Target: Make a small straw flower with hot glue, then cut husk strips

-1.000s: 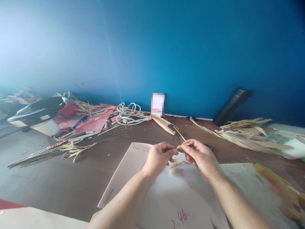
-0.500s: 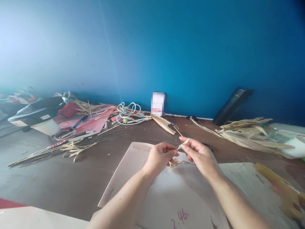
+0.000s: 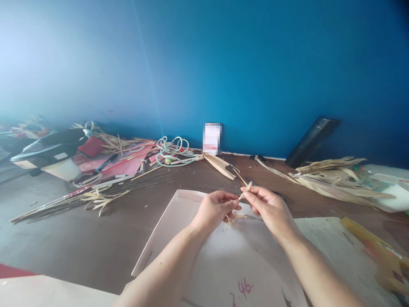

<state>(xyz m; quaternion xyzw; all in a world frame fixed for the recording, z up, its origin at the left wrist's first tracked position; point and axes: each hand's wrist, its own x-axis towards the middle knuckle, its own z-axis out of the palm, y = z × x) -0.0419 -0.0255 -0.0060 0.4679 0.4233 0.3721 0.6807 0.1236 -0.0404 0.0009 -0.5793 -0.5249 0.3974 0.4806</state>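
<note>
Over a shallow white box lid (image 3: 191, 251), my left hand (image 3: 218, 207) and my right hand (image 3: 267, 207) meet fingertip to fingertip. Both pinch a small strip of pale dried husk (image 3: 247, 188), which looks twisted between them. Its upper end sticks up past my right fingers. Another pale husk piece (image 3: 236, 218) shows below my fingers, partly hidden by the left ones; whether it joins the held strip I cannot tell. Just beyond the hands, a thin stick (image 3: 239, 176) points toward my right fingers. Purple handwriting (image 3: 244, 290) marks the lid's near part.
A phone-like upright panel (image 3: 211, 138) leans at the blue wall. Left lie a coiled pale cable (image 3: 174, 151), thin wires (image 3: 128, 187) and red paper (image 3: 134, 164). Right are a black tube (image 3: 313, 140), dried husks (image 3: 338, 183) and a printed sheet (image 3: 335, 243).
My right fingers have shifted slightly, and the strip's free end now stands more upright. My left hand stays almost still.
</note>
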